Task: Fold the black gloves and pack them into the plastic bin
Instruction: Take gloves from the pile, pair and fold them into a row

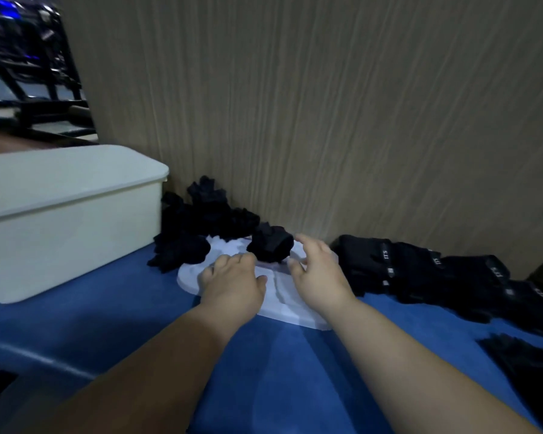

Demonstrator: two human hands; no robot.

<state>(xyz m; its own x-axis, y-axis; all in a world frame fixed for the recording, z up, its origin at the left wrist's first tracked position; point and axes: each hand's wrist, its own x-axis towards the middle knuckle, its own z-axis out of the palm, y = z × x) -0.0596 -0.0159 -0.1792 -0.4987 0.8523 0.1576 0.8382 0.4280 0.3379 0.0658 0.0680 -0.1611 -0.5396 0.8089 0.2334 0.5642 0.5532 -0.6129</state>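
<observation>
Both forearms reached from six o'clock across the table (pixel 279 371) to the board (pixel 295 305). Left hand (pixel 232 283) lay palm down on the board, fingers loose, gripping nothing. Right hand (pixel 317 270) hovered open, fingers spread, just at three o'clock of the bundled glove (pixel 270 247). That glove looked folded, so the next move was probably lifting it to the bin (pixel 60 214) at nine o'clock, which seemed lidded. Loose gloves (pixel 201 220) lay at eleven, the folded stack (pixel 420 267) at three.
</observation>
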